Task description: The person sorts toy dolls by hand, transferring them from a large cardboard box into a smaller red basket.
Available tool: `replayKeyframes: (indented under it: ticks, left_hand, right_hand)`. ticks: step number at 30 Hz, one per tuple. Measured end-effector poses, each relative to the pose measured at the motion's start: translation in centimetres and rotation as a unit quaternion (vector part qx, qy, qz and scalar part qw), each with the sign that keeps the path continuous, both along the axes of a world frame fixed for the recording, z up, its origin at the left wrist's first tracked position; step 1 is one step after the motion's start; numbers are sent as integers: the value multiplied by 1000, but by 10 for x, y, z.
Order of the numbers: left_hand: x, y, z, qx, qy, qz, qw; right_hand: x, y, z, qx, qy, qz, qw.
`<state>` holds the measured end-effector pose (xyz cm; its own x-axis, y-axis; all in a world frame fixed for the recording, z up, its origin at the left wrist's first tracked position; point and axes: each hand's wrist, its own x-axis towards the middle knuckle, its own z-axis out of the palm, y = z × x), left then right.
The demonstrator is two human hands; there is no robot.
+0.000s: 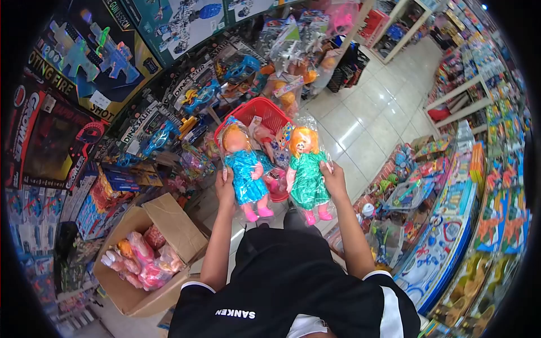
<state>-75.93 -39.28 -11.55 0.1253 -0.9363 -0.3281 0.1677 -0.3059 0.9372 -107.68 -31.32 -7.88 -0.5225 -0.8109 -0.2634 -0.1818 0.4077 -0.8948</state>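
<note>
A doll in a blue dress [247, 176], wrapped in clear plastic, is gripped at its side by my left hand [224, 188]. My right hand [335, 179] grips a second bagged doll in a green dress [309, 183], also from its outer side. Both dolls have orange hair and pink shoes, and they hang upright side by side in front of me. Behind them stands a red plastic basket [263, 110], partly hidden, with more bagged dolls inside.
An open cardboard box [127, 281] with bagged pink dolls sits at lower left. Boxed toy guns [93, 62] line the left shelves. Bagged toys [394, 194] are piled on the right. A tiled aisle [360, 107] runs toward the upper right.
</note>
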Motion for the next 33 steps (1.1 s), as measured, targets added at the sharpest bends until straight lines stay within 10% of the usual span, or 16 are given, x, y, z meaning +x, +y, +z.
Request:
replayKeyframes:
  ticks: [9,15,27,33]
  left_hand:
    - [-63,-26,-45,9,-131,128,983]
    - [-101,-28,-47,-41,-334,154,929]
    - [-130,-47,-85,91,-451,78,884]
    - [-137,-54,-51,-9,-677,-15,736]
  right_hand:
    - [-32,-100,-21,26,-84,149,985]
    - [-9,-138,-52,58,200,234,950]
    - [-20,-143,-57,121,105,243,957]
    - [-31,-138,-65,100,78,244,961]
